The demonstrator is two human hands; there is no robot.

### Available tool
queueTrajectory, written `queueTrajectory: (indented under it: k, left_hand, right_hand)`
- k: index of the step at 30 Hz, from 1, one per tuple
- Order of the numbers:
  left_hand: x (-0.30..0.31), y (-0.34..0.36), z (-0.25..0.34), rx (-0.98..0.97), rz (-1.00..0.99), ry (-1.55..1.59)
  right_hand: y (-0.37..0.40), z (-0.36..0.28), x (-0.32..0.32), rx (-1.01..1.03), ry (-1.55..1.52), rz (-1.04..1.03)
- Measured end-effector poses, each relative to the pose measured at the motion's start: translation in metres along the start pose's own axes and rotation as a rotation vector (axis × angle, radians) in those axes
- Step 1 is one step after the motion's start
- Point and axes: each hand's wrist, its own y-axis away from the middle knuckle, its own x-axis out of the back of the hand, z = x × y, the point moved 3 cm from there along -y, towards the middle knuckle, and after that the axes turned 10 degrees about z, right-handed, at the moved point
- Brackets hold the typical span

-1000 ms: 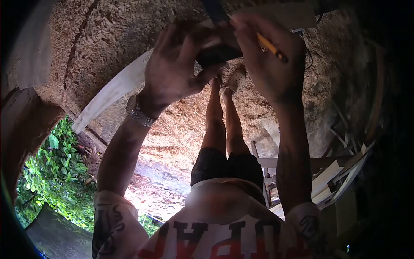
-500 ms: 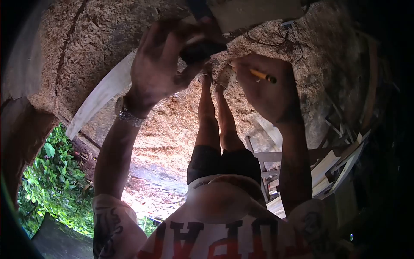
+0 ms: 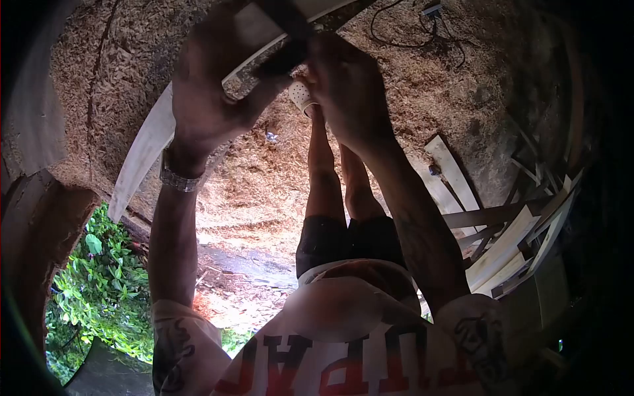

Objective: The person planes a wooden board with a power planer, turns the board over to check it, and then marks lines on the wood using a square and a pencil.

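My left hand [image 3: 214, 109] is closed around a dark, square-like tool, its thumb by the thick block [image 3: 284, 58]. The tool's dark flat blade [image 3: 285, 16] lies across a pale wooden board [image 3: 254, 26]. Close by on the right, my right hand [image 3: 350, 96] is pinched shut at the blade and block. It grips a yellow pencil, now mostly hidden by the fingers. A pale curved plank [image 3: 142, 152] runs below my left wrist; my hand hides whether it joins the board.
Wood shavings [image 3: 409, 99] cover the ground around my feet [image 3: 302, 96]. A dark cable [image 3: 403, 43] lies at the top right. Several loose wood strips [image 3: 505, 257] are piled at the right. Green plants [image 3: 99, 284] grow at the lower left.
My right hand has moved left and up to the tool, and the pencil has gone out of sight. My left hand and the tool have shifted slightly left and up in view.
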Motion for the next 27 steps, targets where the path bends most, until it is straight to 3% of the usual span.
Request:
queueTrajectory:
  k: [1,2,3,4,6,8,9,11,12,13,14,15,16,19,22,25,27]
  left_hand:
    - [0.003,-0.002,0.001,0.004,0.017,0.042]
    - [0.003,0.001,-0.004,-0.127,0.030,0.012]
    - [0.003,0.000,-0.006,-0.087,0.018,0.061]
    - [0.003,-0.001,-0.005,-0.048,0.008,0.110]
    - [-0.002,0.001,-0.006,0.001,0.069,0.258]
    - [-0.001,0.010,-0.009,0.030,0.058,0.146]
    - [0.003,0.009,-0.006,0.026,0.070,0.051]
    - [0.014,0.010,-0.002,0.046,0.061,-0.162]
    - [0.021,0.015,-0.001,0.070,0.044,-0.280]
    - [0.027,0.019,-0.001,0.093,0.025,-0.394]
    - [0.036,0.026,-0.002,0.129,0.026,-0.520]
    - [0.048,0.041,-0.011,0.289,-0.032,-0.610]
    - [0.059,0.053,-0.019,0.308,-0.120,-0.741]
    - [0.074,0.060,-0.028,0.167,-0.053,-0.712]
    - [0.084,0.033,-0.028,0.532,-0.277,-0.450]
    - [0.095,0.028,-0.016,0.575,-0.194,-0.339]
    - [0.116,0.022,-0.006,0.713,-0.169,-0.236]
  right_hand:
    - [0.001,0.001,0.008,0.053,-0.032,0.039]
    - [0.009,0.000,0.025,-0.128,-0.195,-0.001]
    - [0.018,-0.013,0.033,-0.107,-0.095,0.182]
    - [0.021,0.002,0.060,-0.091,-0.129,0.120]
    - [0.036,0.017,0.099,-0.183,-0.112,0.264]
    - [0.049,0.026,0.137,-0.163,-0.112,0.229]
    - [0.058,0.035,0.153,-0.268,-0.119,0.352]
    - [0.081,0.051,0.191,-0.316,-0.150,0.358]
    - [0.096,0.055,0.202,-0.384,-0.140,0.466]
    - [0.110,0.068,0.225,-0.387,-0.118,0.419]
    - [0.126,0.095,0.249,-0.390,-0.165,0.523]
    - [0.139,0.090,0.255,-0.372,-0.039,0.480]
    - [0.152,0.089,0.262,-0.359,0.071,0.421]
    - [0.175,0.081,0.260,-0.385,0.127,0.355]
    - [0.172,0.083,0.248,-0.389,0.076,0.318]
    - [0.163,0.075,0.245,-0.354,0.083,0.293]
    - [0.159,0.075,0.251,-0.365,0.061,0.303]
